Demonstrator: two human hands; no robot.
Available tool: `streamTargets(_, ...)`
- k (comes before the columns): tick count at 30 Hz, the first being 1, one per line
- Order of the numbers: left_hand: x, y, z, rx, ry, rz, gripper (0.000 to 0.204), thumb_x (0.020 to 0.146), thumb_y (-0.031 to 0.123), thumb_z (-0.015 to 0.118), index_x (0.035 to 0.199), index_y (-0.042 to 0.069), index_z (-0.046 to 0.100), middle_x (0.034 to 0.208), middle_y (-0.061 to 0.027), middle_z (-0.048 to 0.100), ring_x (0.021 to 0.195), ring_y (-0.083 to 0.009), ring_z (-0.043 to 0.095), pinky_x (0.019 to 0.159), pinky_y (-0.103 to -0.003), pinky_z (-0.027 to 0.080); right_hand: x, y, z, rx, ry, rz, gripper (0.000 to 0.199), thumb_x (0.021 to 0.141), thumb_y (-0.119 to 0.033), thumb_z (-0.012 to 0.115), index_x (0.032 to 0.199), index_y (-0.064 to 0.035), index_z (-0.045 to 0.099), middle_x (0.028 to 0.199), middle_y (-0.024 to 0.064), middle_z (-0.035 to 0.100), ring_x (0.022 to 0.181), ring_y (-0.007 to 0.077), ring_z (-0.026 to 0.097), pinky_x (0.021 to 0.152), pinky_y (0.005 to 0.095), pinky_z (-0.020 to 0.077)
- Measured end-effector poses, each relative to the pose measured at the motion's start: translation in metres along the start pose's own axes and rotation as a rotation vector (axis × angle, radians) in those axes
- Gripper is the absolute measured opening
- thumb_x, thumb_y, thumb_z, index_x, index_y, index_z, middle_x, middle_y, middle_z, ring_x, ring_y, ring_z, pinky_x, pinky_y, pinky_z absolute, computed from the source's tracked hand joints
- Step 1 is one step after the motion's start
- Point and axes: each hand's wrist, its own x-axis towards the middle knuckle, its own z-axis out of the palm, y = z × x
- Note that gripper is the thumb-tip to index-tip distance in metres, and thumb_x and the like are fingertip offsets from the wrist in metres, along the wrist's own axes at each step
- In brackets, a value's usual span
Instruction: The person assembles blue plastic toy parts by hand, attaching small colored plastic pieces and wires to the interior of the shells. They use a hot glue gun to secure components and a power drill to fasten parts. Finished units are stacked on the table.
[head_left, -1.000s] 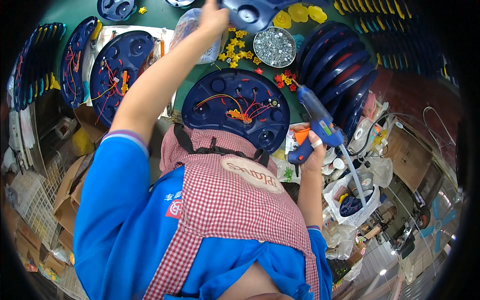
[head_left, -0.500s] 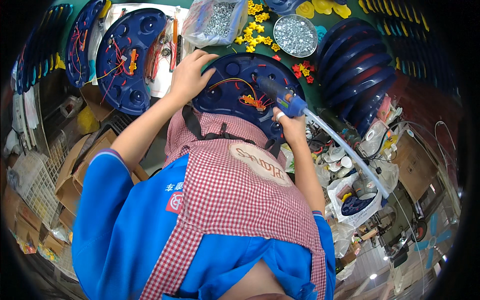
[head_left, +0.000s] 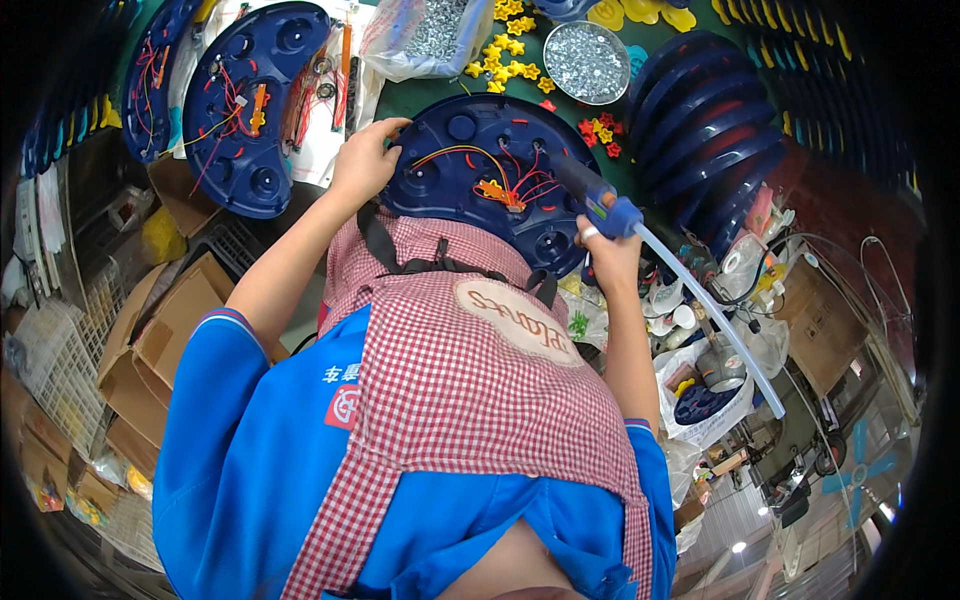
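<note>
A dark blue, curved plastic shell [head_left: 460, 185] lies in front of me at the table's near edge. It carries a small orange circuit board [head_left: 491, 188] with red and yellow wires fanning out to its sockets. My left hand [head_left: 366, 160] holds the shell's left rim, fingers bent at the edge. Gripped in my right hand [head_left: 610, 255] is a blue hot glue gun [head_left: 598, 200], its nozzle end over the right side of the shell. A long, translucent glue stick [head_left: 700, 300] sticks out of the gun's back. The nozzle tip is hard to make out against the shell.
Another wired blue shell [head_left: 225, 150] lies at left on white sheeting. Beyond my shell are a bag of screws [head_left: 430, 40], a round tin of small metal parts [head_left: 587, 62] and yellow star pieces [head_left: 510, 70]. Stacked blue shells [head_left: 700, 120] stand at right. Cardboard boxes [head_left: 165, 340] sit lower left.
The glue gun has moved right, uncovering more red wires on the shell. My left hand's fingers have drawn back from over the shell to its left rim.
</note>
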Motion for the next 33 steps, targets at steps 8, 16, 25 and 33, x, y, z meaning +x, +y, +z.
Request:
streamTargets(8,0.001,-0.011,0.026,-0.128,0.187,0.084,0.024,0.088,0.02,0.058,0.108,0.009,0.066,0.092,-0.0188,0.067,0.086,-0.0357,0.065,0.073,-0.041,0.051,-0.014,0.025,-0.012,-0.223,-0.047,-0.024,0.049,0.079,-0.012,0.073,0.122,0.0015,0.054,0.11,0.0096,0.06,0.094,0.0183,0.057,0.087,0.0304,0.0446)
streamTargets(16,-0.032,0.009,-0.107,-0.179,0.789,0.262,0.023,0.088,0.008,0.06,0.11,0.009,0.067,0.105,-0.0131,0.068,0.091,-0.0221,0.068,0.08,-0.032,0.051,-0.033,-0.012,-0.034,0.738,-0.28,-0.006,0.04,0.078,-0.017,0.062,0.11,0.0051,0.052,0.096,0.0213,0.064,0.095,0.034,0.064,0.086,0.0439,0.0502)
streamTargets(25,0.014,-0.28,-0.293,-0.953,1.386,-0.608,0.025,0.091,0.006,0.052,0.114,0.001,0.06,0.104,-0.0129,0.064,0.091,-0.0274,0.062,0.081,-0.042,0.051,-0.018,-0.001,-0.006,0.647,-0.205,0.047,0.031,0.085,-0.014,0.06,0.111,0.0021,0.052,0.096,0.017,0.063,0.096,0.0328,0.064,0.081,0.0388,0.0538)
streamTargets(33,0.024,-0.109,-0.177,0.338,1.153,0.28,0.02,0.084,0.011,0.06,0.099,0.0,0.066,0.094,-0.0156,0.066,0.087,-0.0265,0.063,0.08,-0.034,0.048,0.009,0.001,0.03,0.408,-0.198,0.071,0.033,0.077,-0.004,0.066,0.106,0.0056,0.052,0.083,0.0142,0.064,0.085,0.0266,0.065,0.085,0.0373,0.0504)
